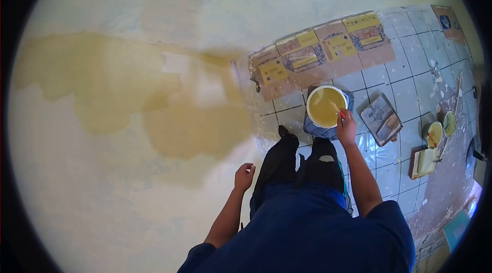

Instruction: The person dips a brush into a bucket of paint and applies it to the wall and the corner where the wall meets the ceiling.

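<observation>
My right hand is closed around the red handle of a paintbrush. Its pale tip points into a white-rimmed bucket of yellowish liquid paint. The bucket stands on a dark, plastic-like base on the floor, in front of my feet. My left hand hangs beside my left leg, near the wall. Its fingers are loosely bent and slightly apart, with nothing visible in them. Damp-looking yellow-brown patches cover part of this pale wall.
Flattened cardboard lies along the wall's foot on the tiled floor. Right of the bucket is a paint-smeared tray. Farther right are two small paint tubs, a yellow-stained block-like object and a long stick.
</observation>
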The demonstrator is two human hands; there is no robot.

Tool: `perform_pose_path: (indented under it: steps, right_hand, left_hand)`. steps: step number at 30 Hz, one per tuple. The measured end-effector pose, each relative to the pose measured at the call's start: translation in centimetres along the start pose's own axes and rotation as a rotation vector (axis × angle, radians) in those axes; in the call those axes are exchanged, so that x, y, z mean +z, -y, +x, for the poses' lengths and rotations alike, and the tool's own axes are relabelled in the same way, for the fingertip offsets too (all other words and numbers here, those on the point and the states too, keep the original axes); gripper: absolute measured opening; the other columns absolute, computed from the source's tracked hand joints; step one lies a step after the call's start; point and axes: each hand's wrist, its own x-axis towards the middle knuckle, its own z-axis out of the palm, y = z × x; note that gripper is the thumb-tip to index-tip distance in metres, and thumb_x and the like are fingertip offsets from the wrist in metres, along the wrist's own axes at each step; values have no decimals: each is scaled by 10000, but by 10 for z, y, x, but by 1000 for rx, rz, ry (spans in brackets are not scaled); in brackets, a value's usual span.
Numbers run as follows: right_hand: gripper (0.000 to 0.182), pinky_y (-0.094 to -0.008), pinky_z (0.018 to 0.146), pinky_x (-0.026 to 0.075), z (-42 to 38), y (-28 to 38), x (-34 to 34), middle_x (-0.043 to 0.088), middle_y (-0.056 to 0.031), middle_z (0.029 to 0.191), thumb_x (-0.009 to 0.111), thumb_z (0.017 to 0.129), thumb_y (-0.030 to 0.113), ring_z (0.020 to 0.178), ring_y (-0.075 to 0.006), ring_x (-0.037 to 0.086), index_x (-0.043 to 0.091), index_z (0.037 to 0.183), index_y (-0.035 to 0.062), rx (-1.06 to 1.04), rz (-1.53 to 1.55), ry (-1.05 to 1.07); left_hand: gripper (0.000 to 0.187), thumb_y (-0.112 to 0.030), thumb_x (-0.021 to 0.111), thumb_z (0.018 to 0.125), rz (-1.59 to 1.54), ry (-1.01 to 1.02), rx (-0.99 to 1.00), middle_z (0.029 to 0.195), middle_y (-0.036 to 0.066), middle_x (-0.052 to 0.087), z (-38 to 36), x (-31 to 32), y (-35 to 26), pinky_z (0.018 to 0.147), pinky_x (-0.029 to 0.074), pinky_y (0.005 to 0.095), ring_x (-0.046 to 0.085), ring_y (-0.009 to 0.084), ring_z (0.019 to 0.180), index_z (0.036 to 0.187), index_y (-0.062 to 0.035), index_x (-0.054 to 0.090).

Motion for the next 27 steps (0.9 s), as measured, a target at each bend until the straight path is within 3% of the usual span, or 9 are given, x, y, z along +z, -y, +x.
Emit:
perform_pose_path:
  steps: [4,8,9,13,16,21,23,25,27]
  right_hand:
    - [184,-452,799,503,-5,-3,7,631,-215,1032,569,934,93,936,-424,619,602,1094,9,94,-47,89]
    - [172,-429,806,516,-10,13,0,650,-225,1021,569,938,85,937,-404,640,616,1085,9,1,37,-46]
    - [199,-434,823,517,-11,0,3,646,-215,1046,585,935,106,982,-402,634,611,1104,5,82,1,70]
    - [200,-452,809,507,-9,6,-3,650,-221,1007,575,939,131,927,-421,633,619,1086,3,103,56,-105]
    - [193,-426,782,515,-6,-10,1,656,-217,996,583,932,116,908,-392,647,624,1089,12,239,37,-13]
    - [212,-391,767,531,-23,-20,5,673,-204,941,583,935,144,873,-345,682,625,1096,11,168,53,-166]
    - [195,-333,698,543,-18,-47,15,690,-155,912,591,961,162,763,-227,700,640,1070,9,374,177,-298]
    - [211,-328,689,554,-17,-70,18,691,-136,977,592,967,198,777,-238,707,638,1088,31,533,290,-287]
    - [225,-337,670,560,-23,-79,20,688,-134,988,573,973,209,787,-247,705,616,1124,48,779,815,-398]
  left_hand:
    - [276,-276,652,923,-73,-28,-18,944,113,706,-1,-5,-7,677,531,331,663,208,713,1070,-43,671]
    - [257,-250,656,925,-32,-41,48,934,115,702,8,-8,-3,685,533,322,663,199,712,1072,-40,667]
    - [247,-241,657,926,-79,-29,-18,938,110,704,9,-10,-4,690,532,318,659,190,718,1074,-43,668]
    - [231,-229,631,943,-60,3,19,941,106,707,15,-7,7,715,533,322,664,195,771,1075,-42,667]
    - [239,-233,623,947,-167,2,29,933,108,707,19,-7,15,726,535,321,667,199,786,1075,-35,665]
    - [262,-243,614,952,-110,68,11,933,107,705,27,-9,15,723,530,319,659,188,773,1090,-26,661]
    - [264,-246,614,952,-173,51,49,937,106,705,38,-5,8,722,529,322,660,188,773,1093,-28,662]
    - [266,-251,612,952,-105,75,41,945,109,705,40,-9,13,719,528,326,660,191,768,1093,-30,662]
    - [267,-250,613,952,-123,68,49,949,111,706,46,-14,14,722,529,325,661,193,770,1094,-30,660]
